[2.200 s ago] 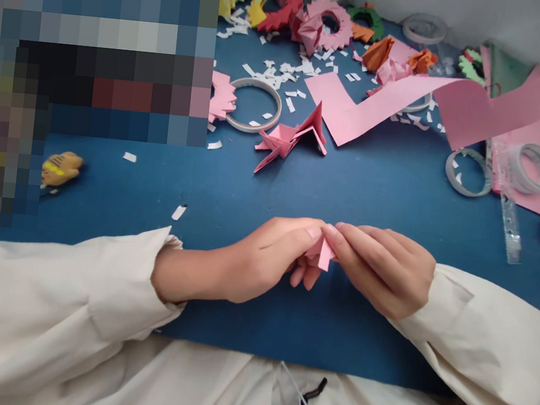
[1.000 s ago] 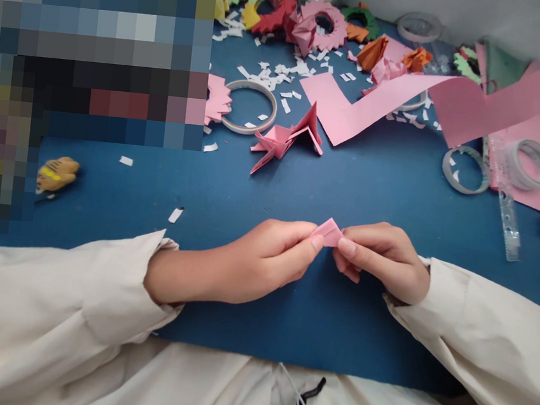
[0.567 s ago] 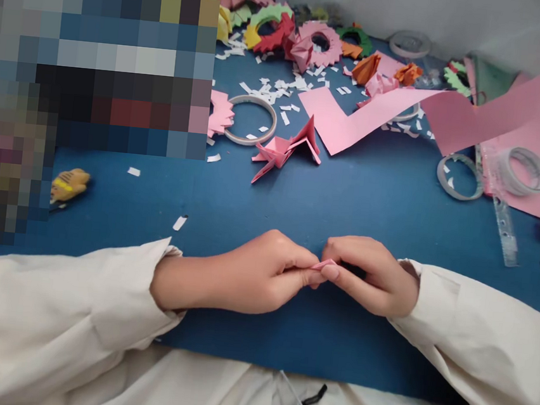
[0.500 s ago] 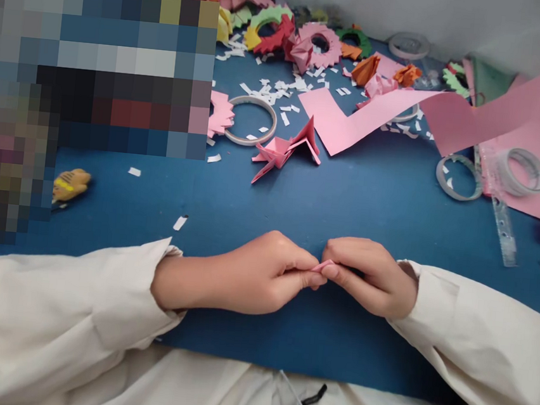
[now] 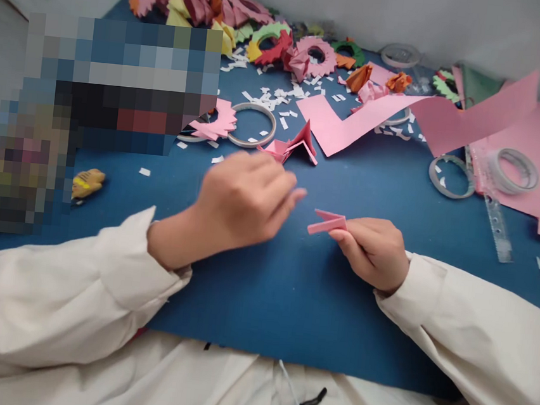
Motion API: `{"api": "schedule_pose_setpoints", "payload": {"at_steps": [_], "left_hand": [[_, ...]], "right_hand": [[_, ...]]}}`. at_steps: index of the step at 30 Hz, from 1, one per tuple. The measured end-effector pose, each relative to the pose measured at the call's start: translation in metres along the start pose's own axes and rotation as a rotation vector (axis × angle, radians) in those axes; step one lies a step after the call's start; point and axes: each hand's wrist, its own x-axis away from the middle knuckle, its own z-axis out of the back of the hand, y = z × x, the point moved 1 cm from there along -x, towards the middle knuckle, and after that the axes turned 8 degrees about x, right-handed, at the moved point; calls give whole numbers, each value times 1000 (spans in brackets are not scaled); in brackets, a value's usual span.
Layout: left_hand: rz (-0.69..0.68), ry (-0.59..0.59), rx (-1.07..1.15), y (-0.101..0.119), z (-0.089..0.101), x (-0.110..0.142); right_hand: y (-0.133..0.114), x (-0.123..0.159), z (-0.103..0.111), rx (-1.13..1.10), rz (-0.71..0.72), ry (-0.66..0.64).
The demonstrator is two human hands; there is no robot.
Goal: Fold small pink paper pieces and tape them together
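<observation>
A person in cream sleeves sits at a worktop covered in blue felt. The right hand pinches one end of a small folded pink paper strip between thumb and fingers, holding it just above the felt with its free end pointing left. The left hand hovers apart from the strip, blurred, fingers loosely curled and holding nothing. Just beyond it lies a folded pink paper piece with pointed flaps, beside a flat white tape ring. Farther back are small white paper scraps, a large cut sheet of pink paper and colourful spiky paper wreaths. At right lies a clear plastic ruler.
</observation>
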Motion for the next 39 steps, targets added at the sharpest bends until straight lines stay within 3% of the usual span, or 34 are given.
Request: {"api": "schedule_pose_setpoints", "payload": {"at_steps": [2, 4, 10, 14, 19, 24, 29, 33, 39], "left_hand": [[104, 33, -229, -13, 8, -8], [182, 12, -323, -27, 11, -14], [275, -65, -253, -55, -3, -19], [194, -61, -101, -53, -10, -16], [79, -69, -80, -43, -16, -13], [-136, -89, 93, -32, -20, -12], [-362, -62, 124, -22, -24, -5], [-395, -49, 162, -12, -26, 3], [-336, -74, 255, 6, -28, 12]], "right_hand": [[2, 0, -1, 59, 3, -19], [2, -1, -2, 101, 28, -33], [0, -1, -4, 220, 84, -11], [0, 0, -5, 285, 55, 5], [0, -1, -7, 334, -6, -9], [-1, -2, -7, 349, -65, 6], [4, -3, -7, 374, -186, 86], [13, -6, -6, 340, -233, 177], [21, -9, -6, 327, -373, -67]]}}
